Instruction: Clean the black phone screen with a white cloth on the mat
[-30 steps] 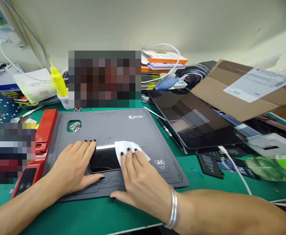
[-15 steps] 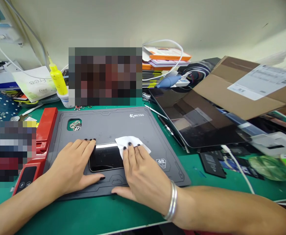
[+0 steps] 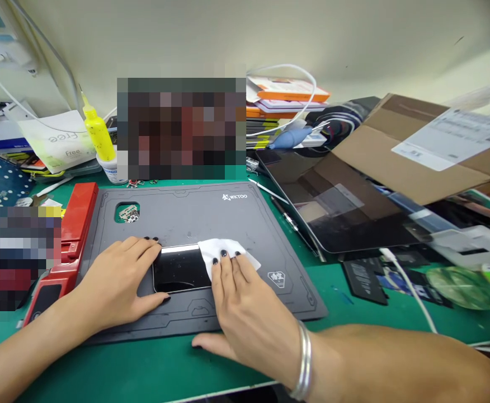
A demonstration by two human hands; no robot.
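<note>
The phone (image 3: 180, 268) lies flat, screen up, on the grey mat (image 3: 211, 215) in the middle of the desk (image 3: 144, 369). The left hand (image 3: 117, 282) lies open and flat over its left end, fingertips at the far edge and thumb along the near edge, bracing it rather than gripping. The right hand (image 3: 249, 308) is also open, three fingers pressing a white wipe (image 3: 207, 252) down on the phone's right end, with the thumb resting on the desk just off the mat.

Over the last second the right hand has slid a little to the right and away from the body, dragging the wipe with it. A slightly wider strip of dark glass now shows between the two hands, and the wipe hangs further over the phone's right edge onto the mat. I judge the stroke to be at the right end of the screen.

The left hand has barely moved, and the phone sits in the same place on the mat. The yellow bottle (image 3: 96, 134), red tool (image 3: 77, 218), tablet (image 3: 345, 212) and cardboard box (image 3: 400, 162) are unchanged. Their small shifts come from the camera.
</note>
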